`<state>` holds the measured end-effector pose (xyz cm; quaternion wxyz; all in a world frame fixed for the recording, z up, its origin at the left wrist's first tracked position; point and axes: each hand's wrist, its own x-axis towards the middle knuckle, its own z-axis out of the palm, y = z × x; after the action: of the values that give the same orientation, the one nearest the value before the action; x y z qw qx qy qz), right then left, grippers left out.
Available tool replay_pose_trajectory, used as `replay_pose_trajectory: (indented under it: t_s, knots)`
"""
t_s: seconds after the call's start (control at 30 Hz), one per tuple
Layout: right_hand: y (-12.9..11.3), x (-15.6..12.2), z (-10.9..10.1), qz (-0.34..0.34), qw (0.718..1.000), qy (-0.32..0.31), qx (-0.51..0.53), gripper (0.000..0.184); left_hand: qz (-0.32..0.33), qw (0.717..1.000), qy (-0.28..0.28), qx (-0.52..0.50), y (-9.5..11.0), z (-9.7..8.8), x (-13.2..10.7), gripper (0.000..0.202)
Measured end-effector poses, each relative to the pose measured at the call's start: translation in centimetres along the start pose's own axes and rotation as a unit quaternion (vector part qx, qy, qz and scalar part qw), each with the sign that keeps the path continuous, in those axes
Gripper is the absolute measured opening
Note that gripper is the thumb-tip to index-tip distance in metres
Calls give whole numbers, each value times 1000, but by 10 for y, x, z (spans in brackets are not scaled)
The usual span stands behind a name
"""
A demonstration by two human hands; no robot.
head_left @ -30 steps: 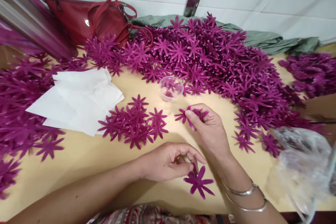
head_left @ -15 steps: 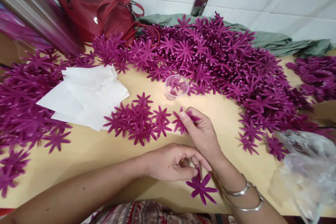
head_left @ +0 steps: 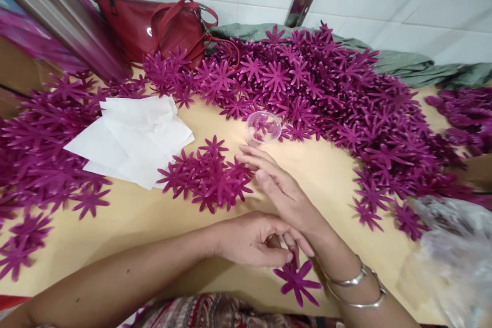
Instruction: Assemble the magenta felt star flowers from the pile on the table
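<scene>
My left hand (head_left: 255,240) is closed, pinching a purple flower-shaped piece (head_left: 298,282) with narrow petals that hangs below its fingertips. Just above, my right hand (head_left: 282,192), two silver bracelets on its wrist, is open with its fingers stretched out to the upper left. No piece shows in it. Its fingertips are beside a small pile of the same purple flower pieces (head_left: 209,177). Beyond the fingers stands a clear plastic cup (head_left: 263,128), with purple showing through it.
A large heap of purple flower pieces (head_left: 334,82) curves along the back and right. Another heap (head_left: 42,148) is at left, beside white paper sheets (head_left: 130,138). A red bag (head_left: 154,31) leans against the tiled wall. A clear plastic bag (head_left: 457,251) sits at right.
My right hand has let go of its flower piece, which lies against the small pile's right side. The fingers have straightened. My left hand still pinches its piece.
</scene>
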<state>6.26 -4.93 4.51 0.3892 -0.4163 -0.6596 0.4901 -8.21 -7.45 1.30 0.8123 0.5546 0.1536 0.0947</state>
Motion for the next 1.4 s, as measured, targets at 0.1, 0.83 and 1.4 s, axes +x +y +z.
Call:
replay_pose_trajectory:
  t_s: [0.1,0.83,1.4]
  knots:
    - [0,-2,-8,-12,999,39,4,26,-6,1000,14,-6,2,1,-1,34]
    - [13,-19,-24,-61,957,181,-218,4,203,865,412,-202,6,-16,11,29]
    - [13,-16,-27,-19,985,155,-71,11,185,868,422,-185,9,-13,11,23]
